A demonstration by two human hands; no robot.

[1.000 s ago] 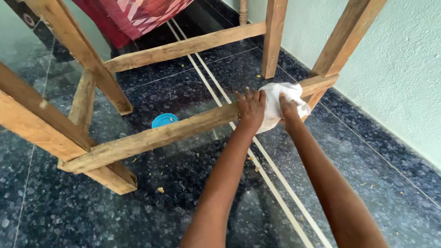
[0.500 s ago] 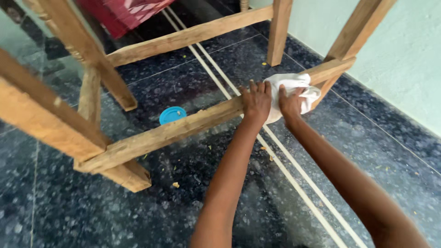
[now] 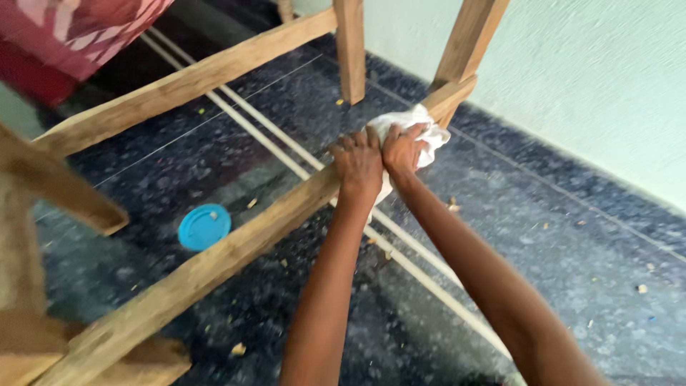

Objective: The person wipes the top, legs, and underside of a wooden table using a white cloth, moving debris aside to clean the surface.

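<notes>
The fingers of the left hand curl down over the top edge of the lower wooden rail, closed on the wood, knuckles up. Just beside it and touching it, the right hand has its fingers closed on a crumpled white cloth, pressing it against the rail where that meets the slanted wooden leg near the wall. The cloth bunches out past the right hand's fingers towards the leg and hangs a little below the rail.

Half a second ago the two hands sat in the same grip on the rail and cloth, but slightly apart; now they are pressed side by side. The view has also shifted: the hands sit higher and nearer the middle of the picture, and both forearms run down to the bottom edge.

Beyond the hands, a second rail runs parallel further back, with an upright post between it and the slanted leg. A round blue lid lies flat on the dark speckled floor under the frame, well apart from the hands; it sits lower and further left in the picture than before. Pale strips cross the floor beneath the rail. Wood crumbs are scattered about. A red and white patterned fabric shows at the upper left, and a pale green wall on the right.
</notes>
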